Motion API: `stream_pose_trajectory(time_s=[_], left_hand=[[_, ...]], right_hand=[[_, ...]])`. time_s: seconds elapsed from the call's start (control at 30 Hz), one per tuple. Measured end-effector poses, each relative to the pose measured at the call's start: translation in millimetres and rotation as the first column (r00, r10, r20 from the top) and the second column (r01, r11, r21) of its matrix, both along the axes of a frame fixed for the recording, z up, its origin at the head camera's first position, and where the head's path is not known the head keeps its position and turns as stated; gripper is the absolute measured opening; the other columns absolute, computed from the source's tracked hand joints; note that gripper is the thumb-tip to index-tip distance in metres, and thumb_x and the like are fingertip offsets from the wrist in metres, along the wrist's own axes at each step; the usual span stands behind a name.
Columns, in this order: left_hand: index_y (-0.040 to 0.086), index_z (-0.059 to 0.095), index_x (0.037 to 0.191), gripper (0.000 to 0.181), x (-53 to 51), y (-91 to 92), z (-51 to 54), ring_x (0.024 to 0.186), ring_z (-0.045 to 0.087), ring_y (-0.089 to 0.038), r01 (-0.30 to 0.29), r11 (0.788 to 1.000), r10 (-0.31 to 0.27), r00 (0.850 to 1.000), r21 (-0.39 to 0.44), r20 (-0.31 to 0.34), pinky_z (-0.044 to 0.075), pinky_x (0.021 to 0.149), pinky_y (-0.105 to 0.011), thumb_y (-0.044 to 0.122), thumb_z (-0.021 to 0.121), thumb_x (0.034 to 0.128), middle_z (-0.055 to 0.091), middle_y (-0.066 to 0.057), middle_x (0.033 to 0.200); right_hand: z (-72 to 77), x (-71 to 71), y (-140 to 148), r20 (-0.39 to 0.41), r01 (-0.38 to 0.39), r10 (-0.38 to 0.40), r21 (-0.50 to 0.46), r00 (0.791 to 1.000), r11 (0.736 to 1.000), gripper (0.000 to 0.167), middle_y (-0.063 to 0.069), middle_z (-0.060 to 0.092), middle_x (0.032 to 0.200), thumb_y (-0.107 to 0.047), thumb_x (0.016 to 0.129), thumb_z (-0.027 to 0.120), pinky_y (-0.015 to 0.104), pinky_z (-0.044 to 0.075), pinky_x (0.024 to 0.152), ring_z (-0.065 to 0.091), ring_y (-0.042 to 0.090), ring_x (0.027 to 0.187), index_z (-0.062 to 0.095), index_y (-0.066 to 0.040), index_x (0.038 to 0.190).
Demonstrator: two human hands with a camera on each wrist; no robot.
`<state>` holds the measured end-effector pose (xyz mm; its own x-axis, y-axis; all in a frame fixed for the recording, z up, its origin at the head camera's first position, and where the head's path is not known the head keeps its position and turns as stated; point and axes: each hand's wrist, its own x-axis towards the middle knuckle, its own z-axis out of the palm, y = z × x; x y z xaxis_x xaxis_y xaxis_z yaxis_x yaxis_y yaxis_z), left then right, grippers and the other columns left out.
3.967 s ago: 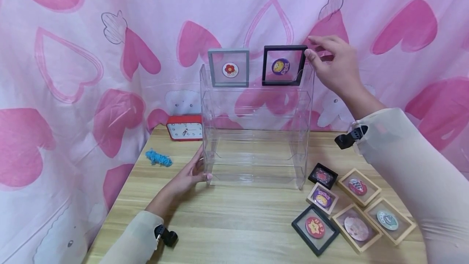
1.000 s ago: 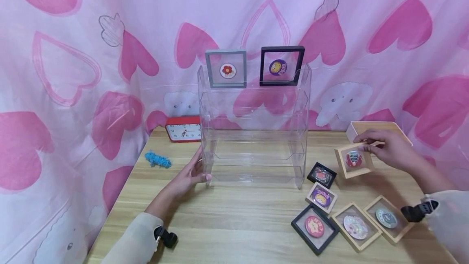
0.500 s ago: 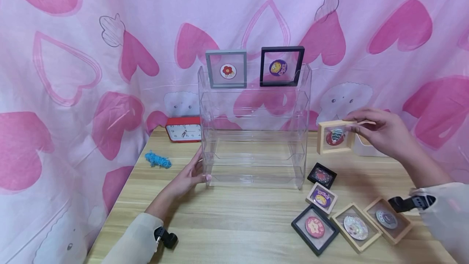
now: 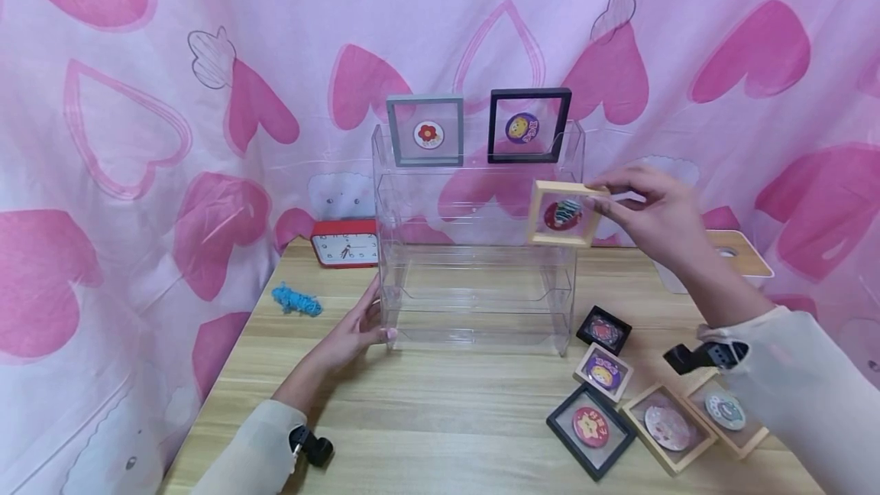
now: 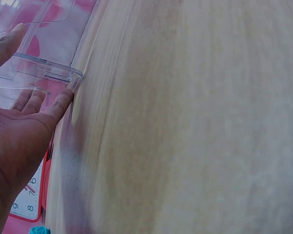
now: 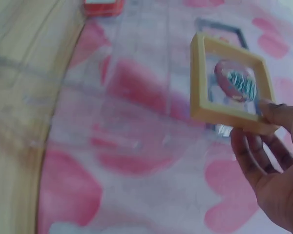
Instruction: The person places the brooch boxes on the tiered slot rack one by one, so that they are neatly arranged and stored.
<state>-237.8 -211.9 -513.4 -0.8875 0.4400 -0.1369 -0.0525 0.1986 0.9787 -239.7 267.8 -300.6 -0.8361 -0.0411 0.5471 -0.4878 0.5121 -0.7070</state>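
Note:
A clear tiered rack (image 4: 474,296) stands upright on the table, with a grey frame (image 4: 393,128) and a black frame (image 4: 492,124) upright on its top tier. My right hand (image 4: 663,212) pinches a light wood frame (image 4: 567,241) with a red badge by its right edge, in front of the rack's upper right side. The right wrist view shows the thumb on one face of that wood frame (image 6: 224,116) and fingers behind. My left hand (image 4: 347,338) rests on the rack's lower left side; in the left wrist view its fingers lie along the clear edge (image 5: 49,68).
Several framed badges, among them a dark frame (image 4: 558,418) and a small black one (image 4: 605,345), lie at the right of the table. A white box (image 4: 745,254) stands behind them. A red clock (image 4: 344,224) and a blue bundle (image 4: 297,299) are at the left.
My right hand has left the black frame on the top tier, picked up the wood frame from the table and carried it up and left to the rack. The left hand stays in place.

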Motion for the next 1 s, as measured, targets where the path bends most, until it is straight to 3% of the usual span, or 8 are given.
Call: stream_pose_trajectory(time_s=[0.1, 0.3, 0.47, 0.63, 0.83, 1.0], left_hand=[[0.067, 0.005, 0.168, 0.108, -0.5, -1.1, -0.5, 0.174, 0.011, -0.038, -0.001, 1.000, 0.001, 1.000, 0.000, -0.001, 0.013, 0.139, -0.065, 0.018, 0.076, 0.1045, 0.011, -0.002, 0.189], [0.067, 0.005, 0.168, 0.107, -1.1, -2.4, -0.6, 0.174, 0.010, -0.038, -0.004, 1.000, 0.004, 1.000, 0.010, 0.003, 0.013, 0.139, -0.066, 0.016, 0.075, 0.1054, 0.012, -0.002, 0.189], [0.067, 0.005, 0.168, 0.107, -0.4, -1.7, -0.1, 0.175, 0.010, -0.037, 0.001, 1.000, -0.001, 1.000, 0.007, 0.008, 0.013, 0.139, -0.067, 0.016, 0.075, 0.1055, 0.015, -0.002, 0.188], [0.068, 0.006, 0.168, 0.107, -0.6, 1.3, 0.6, 0.175, 0.010, -0.037, 0.002, 1.000, -0.003, 1.000, 0.015, 0.017, 0.013, 0.139, -0.067, 0.016, 0.075, 0.1051, 0.015, -0.001, 0.188], [0.068, 0.006, 0.168, 0.107, -1.3, 1.8, -0.8, 0.175, 0.009, -0.038, 0.009, 0.999, -0.010, 1.000, 0.035, 0.017, 0.013, 0.139, -0.067, 0.015, 0.075, 0.1052, 0.014, -0.002, 0.188], [0.064, 0.005, 0.170, 0.108, -1.8, -0.2, -3.7, 0.174, 0.010, -0.039, 0.023, 0.998, -0.023, 1.000, 0.067, 0.003, 0.012, 0.138, -0.068, 0.014, 0.075, 0.1052, 0.017, -0.005, 0.187]], right_hand=[[10.5, -7.8, -21.7, 0.023, 0.017, -0.017, -0.002, 1.000, 1.000, 0.023, -0.018, 0.070, 0.107, -0.003, 0.096, 0.085, 0.008, 0.061, 0.083, 0.068, 0.003, 0.097, 0.084, -0.002, 0.119], [19.9, -28.7, -63.2, -0.001, -0.001, 0.001, -0.025, 1.000, 1.000, 0.022, 0.005, 0.073, 0.114, -0.003, 0.096, 0.085, 0.010, 0.062, 0.085, 0.069, 0.010, 0.099, 0.085, -0.005, 0.118], [11.8, -50.3, -87.3, -0.123, -0.015, 0.017, 0.025, 0.992, 1.000, 0.021, 0.014, 0.075, 0.114, 0.002, 0.094, 0.084, 0.011, 0.063, 0.086, 0.074, 0.022, 0.105, 0.086, -0.005, 0.114], [-2.7, -67.8, -100.7, -0.258, -0.007, 0.039, 0.122, 0.965, 0.993, 0.020, 0.016, 0.077, 0.109, 0.009, 0.092, 0.082, 0.005, 0.056, 0.082, 0.075, 0.028, 0.097, 0.086, -0.003, 0.108], [-15.4, -74.2, -112.8, -0.295, -0.001, 0.053, 0.174, 0.954, 0.985, 0.024, 0.017, 0.077, 0.109, 0.010, 0.094, 0.078, 0.005, 0.045, 0.073, 0.067, 0.027, 0.086, 0.086, -0.005, 0.111], [-16.2, -75.0, -126.7, -0.283, -0.001, 0.065, 0.221, 0.957, 0.975, 0.026, 0.015, 0.077, 0.115, 0.005, 0.099, 0.076, 0.018, 0.053, 0.074, 0.068, 0.028, 0.091, 0.086, -0.008, 0.120]])
